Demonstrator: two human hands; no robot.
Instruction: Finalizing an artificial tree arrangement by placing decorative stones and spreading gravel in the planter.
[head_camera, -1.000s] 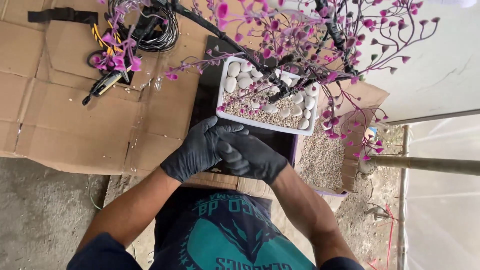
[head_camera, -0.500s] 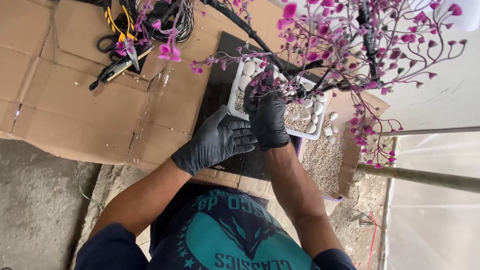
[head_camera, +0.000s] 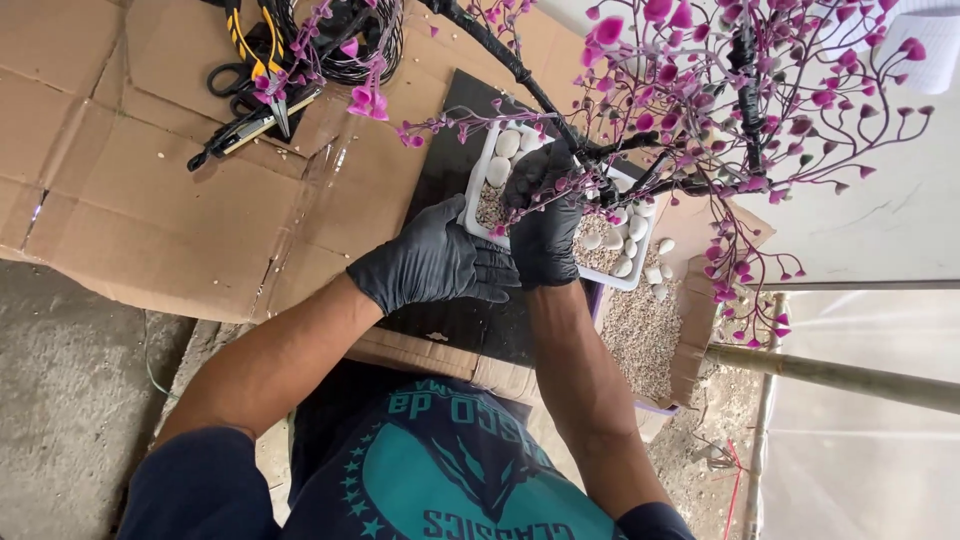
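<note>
We see tray (head_camera: 478, 170) on board (head_camera: 450, 180) on cardboard (head_camera: 130, 180); pebbles (head_camera: 505, 145) in tray; pliers (head_camera: 262, 95) lying left (gravel box (head_camera: 640, 335) right).

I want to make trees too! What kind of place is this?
Probably a small craft workshop: flattened cardboard covers the work table, pliers lie by a wire coil, and gloved hands work at a pink tree in a white tray.
</note>
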